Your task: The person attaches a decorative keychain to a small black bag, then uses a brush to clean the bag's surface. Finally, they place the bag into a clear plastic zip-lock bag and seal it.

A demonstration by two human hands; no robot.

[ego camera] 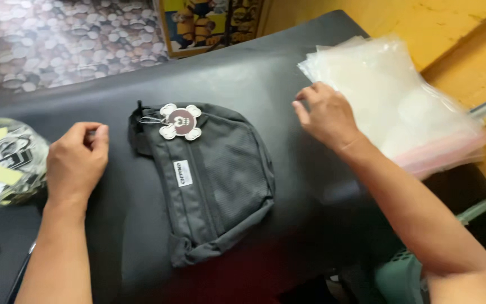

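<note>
Bag [209,183]: one, dark grey, mesh front panel, white label, bone-shaped hang tag [180,121] at the top. Lies flat mid-table [265,73], between both hands, touching neither. Left hand [77,163] loosely curled, holding nothing visible. Right hand [324,115] fingers bent on the near edge of one clear plastic bag stack [400,101], count unreadable. Bare table around the bag.

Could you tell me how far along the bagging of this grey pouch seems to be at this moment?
Early on. Done: the grey pouch lies flat on the black table, its hang tag showing. In hand: the right hand rests on the edge of the stack of clear plastic bags, apparently picking one; the left hand rests curled on the table, its grip seemingly empty. Left: no bag is separated yet, and the pouch is unbagged.
</note>
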